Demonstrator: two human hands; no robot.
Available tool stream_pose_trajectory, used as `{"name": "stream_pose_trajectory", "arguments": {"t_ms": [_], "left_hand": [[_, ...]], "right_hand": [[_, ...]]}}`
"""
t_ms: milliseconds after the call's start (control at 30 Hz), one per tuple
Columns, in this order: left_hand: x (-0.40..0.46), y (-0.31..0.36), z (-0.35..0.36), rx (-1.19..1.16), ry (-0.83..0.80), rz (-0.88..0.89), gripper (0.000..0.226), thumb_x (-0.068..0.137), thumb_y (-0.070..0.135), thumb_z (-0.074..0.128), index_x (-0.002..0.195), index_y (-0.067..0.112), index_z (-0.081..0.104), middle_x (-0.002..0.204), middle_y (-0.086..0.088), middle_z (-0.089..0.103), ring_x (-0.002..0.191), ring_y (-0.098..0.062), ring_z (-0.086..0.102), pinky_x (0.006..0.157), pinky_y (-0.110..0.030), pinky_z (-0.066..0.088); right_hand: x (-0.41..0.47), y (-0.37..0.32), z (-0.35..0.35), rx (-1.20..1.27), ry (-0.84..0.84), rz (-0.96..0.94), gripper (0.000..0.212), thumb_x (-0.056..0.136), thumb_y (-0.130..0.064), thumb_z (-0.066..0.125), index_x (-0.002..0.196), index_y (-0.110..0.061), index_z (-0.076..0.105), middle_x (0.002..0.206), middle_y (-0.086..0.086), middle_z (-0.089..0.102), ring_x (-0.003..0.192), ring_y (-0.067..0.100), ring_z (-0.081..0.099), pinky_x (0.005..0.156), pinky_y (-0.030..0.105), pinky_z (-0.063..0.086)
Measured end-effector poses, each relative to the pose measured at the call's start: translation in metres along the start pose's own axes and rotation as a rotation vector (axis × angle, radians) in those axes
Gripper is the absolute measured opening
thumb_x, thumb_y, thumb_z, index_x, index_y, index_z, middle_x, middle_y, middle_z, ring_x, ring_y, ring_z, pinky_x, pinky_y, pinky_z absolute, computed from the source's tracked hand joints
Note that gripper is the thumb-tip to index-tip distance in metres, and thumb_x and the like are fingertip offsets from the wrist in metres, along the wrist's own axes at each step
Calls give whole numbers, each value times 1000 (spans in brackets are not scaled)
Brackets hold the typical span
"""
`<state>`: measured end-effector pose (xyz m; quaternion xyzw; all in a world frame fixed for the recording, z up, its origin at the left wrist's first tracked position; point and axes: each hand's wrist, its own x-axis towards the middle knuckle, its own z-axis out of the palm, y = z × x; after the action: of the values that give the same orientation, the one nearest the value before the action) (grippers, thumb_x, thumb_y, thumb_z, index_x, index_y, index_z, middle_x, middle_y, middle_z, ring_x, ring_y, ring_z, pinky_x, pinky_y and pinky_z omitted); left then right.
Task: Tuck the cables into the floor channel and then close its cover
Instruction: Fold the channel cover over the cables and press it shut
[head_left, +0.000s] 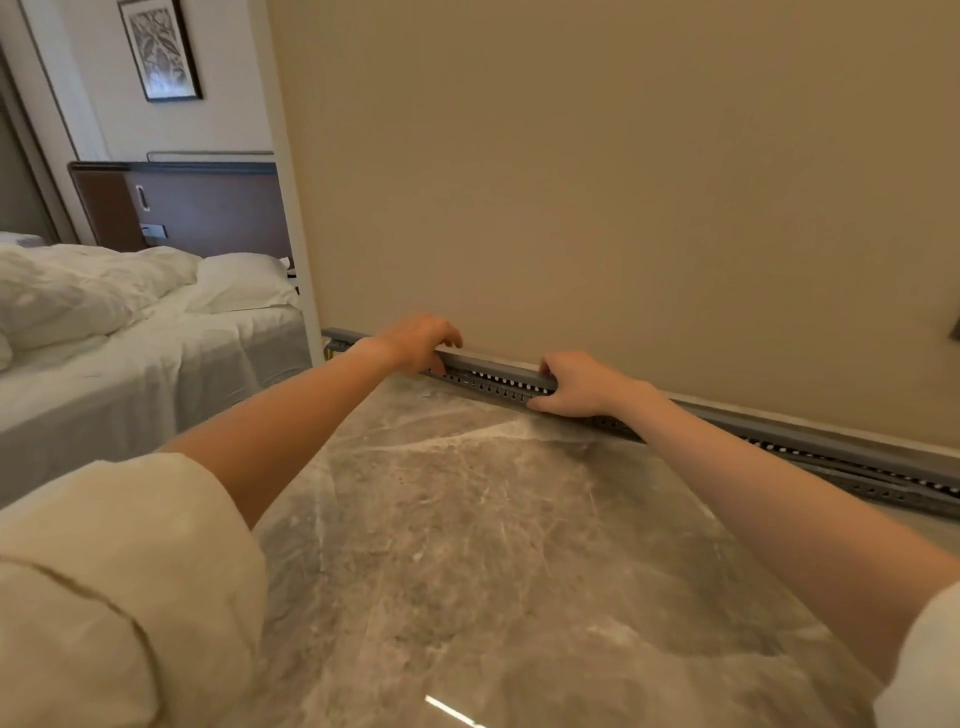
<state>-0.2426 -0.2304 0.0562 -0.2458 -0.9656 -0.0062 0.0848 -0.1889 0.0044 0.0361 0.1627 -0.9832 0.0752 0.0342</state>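
Note:
A long grey floor channel (852, 480) runs along the foot of the beige wall, from the doorway corner off to the right. Its perforated base (493, 387) shows rows of small holes. The grey cover (498, 365) stands raised along the wall side, above the base. My left hand (421, 340) grips the cover near its left end, fingers curled over the top edge. My right hand (579, 384) grips the cover further right, thumb below and fingers over it. No cable is plainly visible in the channel.
Polished marble floor (519, 545) spreads in front of the channel. A bed (130, 343) with white sheets and a pillow stands to the left beyond the wall corner (306, 291). A dark headboard and a framed picture (161, 49) are behind it.

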Motion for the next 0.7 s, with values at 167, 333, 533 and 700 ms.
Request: {"name": "stream_pose_trajectory", "arguments": {"t_ms": [167,333,533,700], "left_hand": [[0,-40,-8,67,-23,-81,62,76,13,76,132,13,51,134,-9,56,123,-27,49,102,-38,42],[0,-77,-15,205,-79,-142,61,76,16,76,131,13,51,132,-9,57,121,-28,51,100,-39,45],[-1,-103,-11,215,-115,-178,46,80,9,69,124,13,58,124,-8,61,113,-27,56,93,-36,47],[0,-112,-5,215,-99,-161,33,84,7,61,116,13,63,117,-8,65,106,-25,58,89,-34,47]], "right_hand": [[31,-32,4,48,27,-97,48,89,-48,55,112,-6,54,109,12,61,97,30,58,86,44,50],[62,-64,10,103,32,-151,43,95,-44,47,105,-2,56,100,15,64,90,32,59,81,45,51],[85,-85,20,114,89,-175,43,97,-29,49,64,-2,53,58,10,50,63,31,51,61,40,44],[96,-91,23,142,68,-123,42,95,-25,53,60,-4,47,56,10,47,57,28,47,56,34,38]]}}
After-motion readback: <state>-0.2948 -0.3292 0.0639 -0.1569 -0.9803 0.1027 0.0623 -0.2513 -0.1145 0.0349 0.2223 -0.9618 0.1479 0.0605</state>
